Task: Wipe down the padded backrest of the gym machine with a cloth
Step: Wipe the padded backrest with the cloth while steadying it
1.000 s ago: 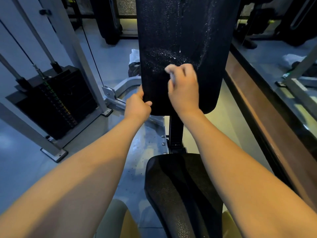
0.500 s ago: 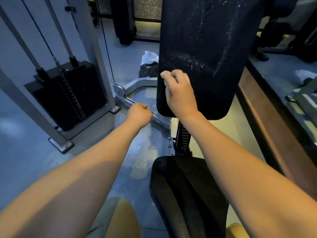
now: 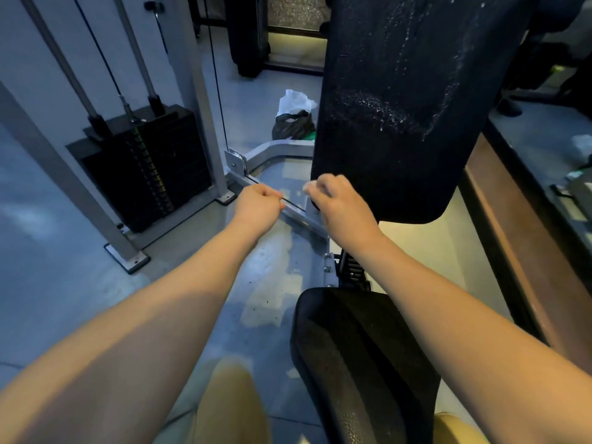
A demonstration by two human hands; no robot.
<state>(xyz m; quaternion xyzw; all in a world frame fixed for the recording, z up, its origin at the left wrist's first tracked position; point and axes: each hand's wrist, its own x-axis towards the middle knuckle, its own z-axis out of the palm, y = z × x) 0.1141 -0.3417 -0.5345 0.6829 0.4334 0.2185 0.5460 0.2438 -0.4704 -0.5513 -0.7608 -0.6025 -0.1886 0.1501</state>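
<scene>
The black padded backrest (image 3: 400, 123) stands upright at the upper right, with pale streaks and specks across its upper and middle face. My right hand (image 3: 342, 206) is closed at the pad's lower left corner. A small pale bit of cloth (image 3: 307, 188) shows at its fingertips; the rest is hidden in the fist. My left hand (image 3: 258, 205) is a closed fist to the left of the pad, off it, above the grey frame bar (image 3: 298, 216). Nothing shows in it.
The black seat pad (image 3: 358, 347) lies below the backrest. A black weight stack (image 3: 144, 168) with guide rods and cables stands at the left. A dark bag with white plastic (image 3: 293, 116) sits on the floor behind. A wooden ledge (image 3: 519, 251) runs along the right.
My right hand has slid down and left, from mid-pad to the lower left corner. My left hand let go of the pad's left edge and now hangs closed beside it.
</scene>
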